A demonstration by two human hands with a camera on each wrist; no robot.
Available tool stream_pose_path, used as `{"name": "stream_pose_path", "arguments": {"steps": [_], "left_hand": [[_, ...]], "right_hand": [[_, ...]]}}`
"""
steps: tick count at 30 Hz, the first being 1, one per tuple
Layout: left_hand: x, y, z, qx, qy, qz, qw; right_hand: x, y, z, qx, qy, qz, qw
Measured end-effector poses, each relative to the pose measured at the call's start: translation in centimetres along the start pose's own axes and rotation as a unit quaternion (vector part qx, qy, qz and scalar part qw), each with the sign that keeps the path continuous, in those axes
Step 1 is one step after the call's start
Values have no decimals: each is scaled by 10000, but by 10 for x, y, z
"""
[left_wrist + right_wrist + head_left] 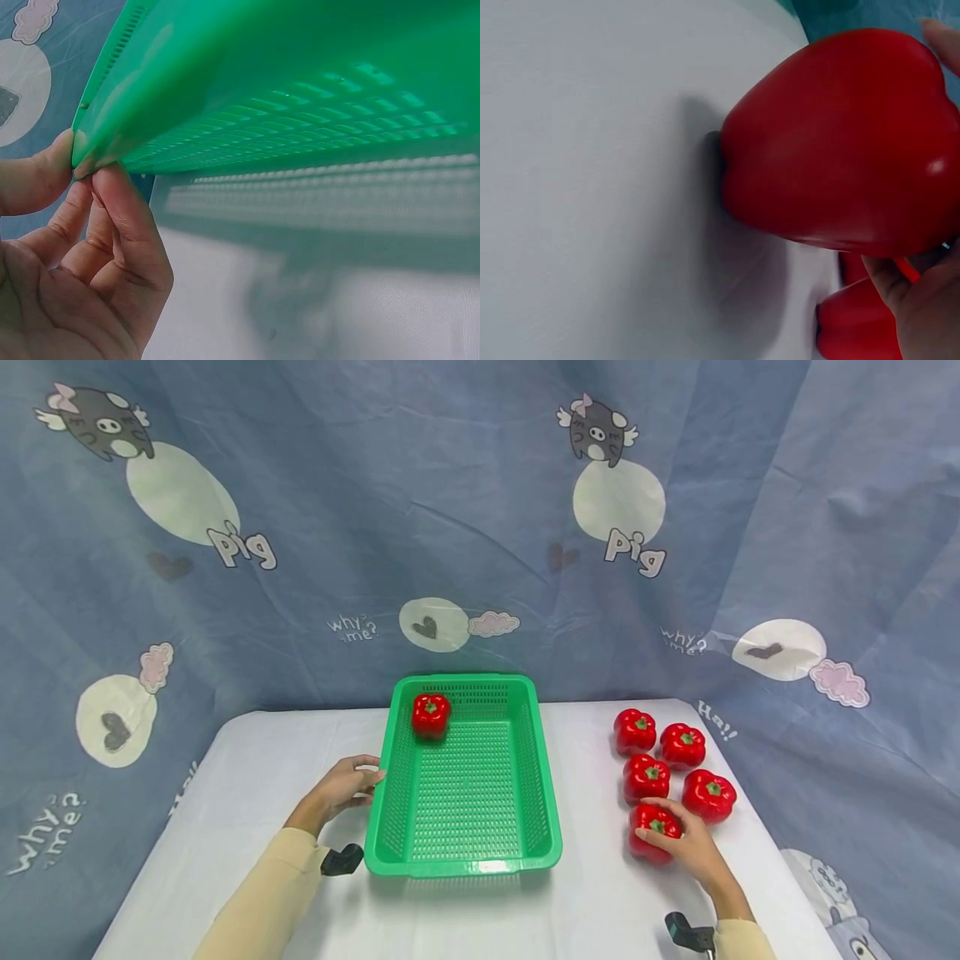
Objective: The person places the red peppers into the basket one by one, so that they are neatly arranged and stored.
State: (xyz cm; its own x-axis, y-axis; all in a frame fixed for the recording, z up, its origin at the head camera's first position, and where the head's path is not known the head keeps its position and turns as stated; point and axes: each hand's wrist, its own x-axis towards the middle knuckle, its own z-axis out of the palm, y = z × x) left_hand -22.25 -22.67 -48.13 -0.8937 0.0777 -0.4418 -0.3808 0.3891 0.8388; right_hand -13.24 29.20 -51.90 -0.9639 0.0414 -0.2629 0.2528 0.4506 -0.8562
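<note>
My left hand (347, 787) pinches the left rim of a green plastic basket (465, 865) between thumb and fingers. The left wrist view shows that grip close up, with the slotted basket wall (300, 105) beside the hand. One red bell pepper (431, 717) sits inside, at the back left corner. On the right, my right hand (694, 845) holds the nearest red bell pepper (648, 845) of a group, its thumb and fingers round the sides. In the right wrist view this pepper (832, 150) fills much of the picture and hides most of the fingers.
Several more red bell peppers lie behind and beside the right hand: one at the back (634, 731), one just behind (646, 778), one to the right (709, 796). A white cloth (588, 893) covers the table. Blue printed fabric (480, 527) hangs behind it.
</note>
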Motion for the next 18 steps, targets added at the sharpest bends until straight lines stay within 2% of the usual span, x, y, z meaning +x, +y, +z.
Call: {"name": "stream_pose_path", "arguments": {"steps": [5, 13, 18], "left_hand": [[-2, 1, 0, -23, -13, -3, 10000], [1, 0, -1, -77, -45, 28, 10000], [3, -2, -1, -54, -26, 48, 10000]], "right_hand": [[-2, 2, 0, -234, -139, 124, 9996], [-3, 8, -6, -289, -509, -212, 9981], [-3, 8, -6, -216, -552, -215, 9980]]}}
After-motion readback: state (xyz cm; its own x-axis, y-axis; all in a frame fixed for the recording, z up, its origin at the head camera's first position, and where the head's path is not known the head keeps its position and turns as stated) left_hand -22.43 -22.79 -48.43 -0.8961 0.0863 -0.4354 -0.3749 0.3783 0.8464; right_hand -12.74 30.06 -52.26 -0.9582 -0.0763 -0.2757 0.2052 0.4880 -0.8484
